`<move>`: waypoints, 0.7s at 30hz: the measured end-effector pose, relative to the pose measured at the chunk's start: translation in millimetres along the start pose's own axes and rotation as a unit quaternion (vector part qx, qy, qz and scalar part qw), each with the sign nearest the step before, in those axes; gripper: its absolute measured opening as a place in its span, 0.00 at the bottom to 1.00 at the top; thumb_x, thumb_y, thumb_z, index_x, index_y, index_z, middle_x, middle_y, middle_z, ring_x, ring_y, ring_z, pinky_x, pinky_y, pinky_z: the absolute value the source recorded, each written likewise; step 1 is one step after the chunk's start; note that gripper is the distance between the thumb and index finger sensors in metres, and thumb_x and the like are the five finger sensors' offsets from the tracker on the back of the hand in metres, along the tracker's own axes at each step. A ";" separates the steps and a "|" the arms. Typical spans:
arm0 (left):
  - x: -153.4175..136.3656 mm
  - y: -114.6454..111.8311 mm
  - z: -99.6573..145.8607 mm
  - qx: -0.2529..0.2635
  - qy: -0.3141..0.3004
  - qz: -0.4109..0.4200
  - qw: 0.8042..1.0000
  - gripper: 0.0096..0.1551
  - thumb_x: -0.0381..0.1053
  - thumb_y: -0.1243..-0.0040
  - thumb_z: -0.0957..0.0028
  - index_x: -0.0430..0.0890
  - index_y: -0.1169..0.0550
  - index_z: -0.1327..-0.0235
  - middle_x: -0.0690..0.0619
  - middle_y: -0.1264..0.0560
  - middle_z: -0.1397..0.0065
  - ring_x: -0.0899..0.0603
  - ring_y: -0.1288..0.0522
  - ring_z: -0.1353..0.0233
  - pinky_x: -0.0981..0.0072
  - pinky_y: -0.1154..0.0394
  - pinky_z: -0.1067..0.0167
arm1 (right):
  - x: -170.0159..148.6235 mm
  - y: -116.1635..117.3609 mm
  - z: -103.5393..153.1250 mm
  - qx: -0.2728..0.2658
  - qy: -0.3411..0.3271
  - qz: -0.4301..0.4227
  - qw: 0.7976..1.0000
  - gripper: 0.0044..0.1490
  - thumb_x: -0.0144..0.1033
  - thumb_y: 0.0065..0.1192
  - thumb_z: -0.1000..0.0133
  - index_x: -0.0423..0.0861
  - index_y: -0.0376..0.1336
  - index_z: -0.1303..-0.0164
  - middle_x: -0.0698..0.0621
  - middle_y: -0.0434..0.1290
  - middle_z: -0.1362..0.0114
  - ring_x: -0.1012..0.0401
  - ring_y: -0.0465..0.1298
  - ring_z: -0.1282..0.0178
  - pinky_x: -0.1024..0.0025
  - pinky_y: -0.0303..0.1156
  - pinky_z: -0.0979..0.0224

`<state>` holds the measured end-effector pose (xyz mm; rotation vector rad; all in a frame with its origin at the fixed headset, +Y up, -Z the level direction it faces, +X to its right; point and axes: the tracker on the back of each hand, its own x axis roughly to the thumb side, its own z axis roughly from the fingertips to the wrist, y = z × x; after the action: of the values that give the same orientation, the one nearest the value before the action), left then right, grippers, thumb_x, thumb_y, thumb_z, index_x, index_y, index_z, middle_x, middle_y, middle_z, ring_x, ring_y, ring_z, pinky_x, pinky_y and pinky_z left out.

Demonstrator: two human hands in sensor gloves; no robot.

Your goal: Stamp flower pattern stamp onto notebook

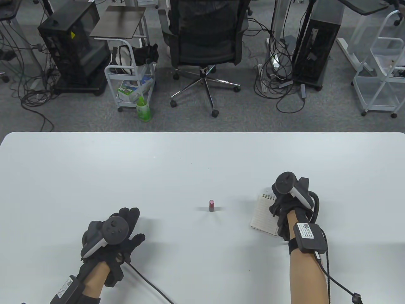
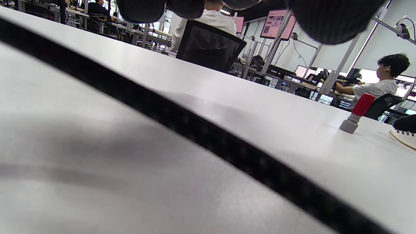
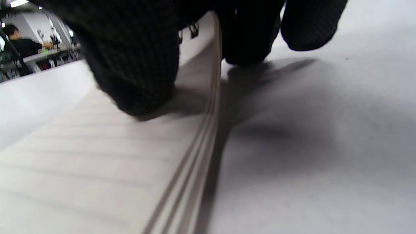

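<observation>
Table view shows the stamp (image 1: 211, 205) standing upright on the white table (image 1: 126, 177), roughly mid-table, between the two hands and touched by neither. Red cap on top, grey base down, so its long axis runs straight up and the printing face looks like it's pointing at the tabletop. From the left wrist view it leans a bit in frame, but that's just the camera tilt.

My guess is it's a light, rigid little plastic thing, tall for its footprint, so it'd tip over easily if you bump it. I'd pinch it around the red upper part with thumb and two fingers and lift it straight up.

The notebook (image 1: 265, 214) lies flat off to the right, well apart from the stamp, open to a lined page with the spiral binding along its far edge. Thin paper, so it'll probably slide or curl unless it's held down. The right hand (image 1: 286, 209) rests on it; the right wrist view has a fingertip (image 3: 139, 87) pressing on the page near the edge, with the other fingers just past the edge on the table.

The left hand (image 1: 114, 234) lies flat on the table, fingers spread and holding nothing
</observation>
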<state>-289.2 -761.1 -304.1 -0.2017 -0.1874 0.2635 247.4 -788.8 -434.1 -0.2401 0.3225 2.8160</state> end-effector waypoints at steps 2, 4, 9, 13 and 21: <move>0.2 -0.4 0.1 0.000 -0.001 0.001 1.000 0.51 0.68 0.48 0.58 0.53 0.51 0.25 0.42 0.53 0.19 0.27 0.49 0.21 0.26 0.51 0.33 | -1.2 -6.6 4.4 -0.019 0.000 -0.011 1.000 0.46 0.31 0.80 0.62 0.49 0.62 0.31 0.42 0.71 0.37 0.42 0.73 0.35 0.39 0.67 0.33; 0.0 -0.4 0.0 0.001 -0.003 0.000 1.000 0.51 0.68 0.48 0.58 0.53 0.51 0.25 0.42 0.52 0.19 0.27 0.49 0.21 0.26 0.51 0.33 | -1.2 -14.3 9.8 -0.020 -0.004 -0.049 0.999 0.43 0.31 0.79 0.61 0.49 0.65 0.33 0.43 0.73 0.39 0.42 0.75 0.37 0.39 0.69 0.34; -0.6 -0.2 0.0 0.003 -0.006 0.004 1.000 0.50 0.68 0.48 0.58 0.53 0.50 0.25 0.42 0.52 0.19 0.27 0.47 0.21 0.26 0.51 0.33 | 6.6 -32.0 29.2 -0.007 -0.041 -0.167 0.985 0.40 0.30 0.79 0.60 0.49 0.66 0.35 0.42 0.73 0.40 0.46 0.83 0.44 0.42 0.73 0.37; 0.3 -0.8 0.0 0.002 -0.010 0.004 1.000 0.50 0.68 0.48 0.58 0.53 0.50 0.25 0.42 0.52 0.19 0.27 0.47 0.21 0.27 0.50 0.33 | 27.2 -44.1 53.5 0.004 -0.094 -0.209 0.973 0.39 0.31 0.78 0.60 0.48 0.66 0.35 0.41 0.74 0.41 0.50 0.85 0.49 0.46 0.77 0.40; 1.3 -1.8 0.3 0.002 -0.015 0.004 1.000 0.50 0.68 0.48 0.58 0.52 0.49 0.25 0.42 0.51 0.20 0.27 0.47 0.21 0.27 0.50 0.33 | 89.5 -42.5 107.3 0.064 -0.202 -0.246 0.946 0.39 0.30 0.76 0.58 0.47 0.65 0.33 0.41 0.73 0.39 0.49 0.85 0.49 0.46 0.76 0.40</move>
<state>-287.6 -762.4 -303.3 -0.1947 -0.2150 0.2744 162.2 -698.7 -356.8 0.2549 0.2985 2.2651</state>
